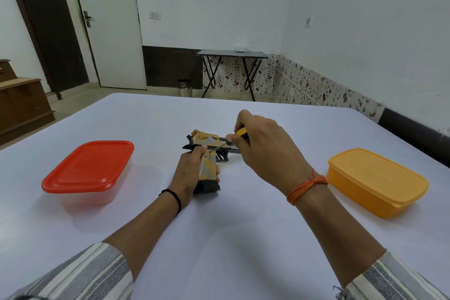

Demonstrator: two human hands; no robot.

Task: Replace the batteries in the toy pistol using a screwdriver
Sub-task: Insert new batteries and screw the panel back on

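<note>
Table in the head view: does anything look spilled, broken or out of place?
Nothing stands out. Both containers, red-lidded and yellow, sit closed and upright; the toy pistol looks intact.

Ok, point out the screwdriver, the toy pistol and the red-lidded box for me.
screwdriver (242, 132), head view, on its yellow handle.
toy pistol (203, 137), head view, on the yellow slide.
red-lidded box (90, 165), head view, on the middle of its lid.
</note>
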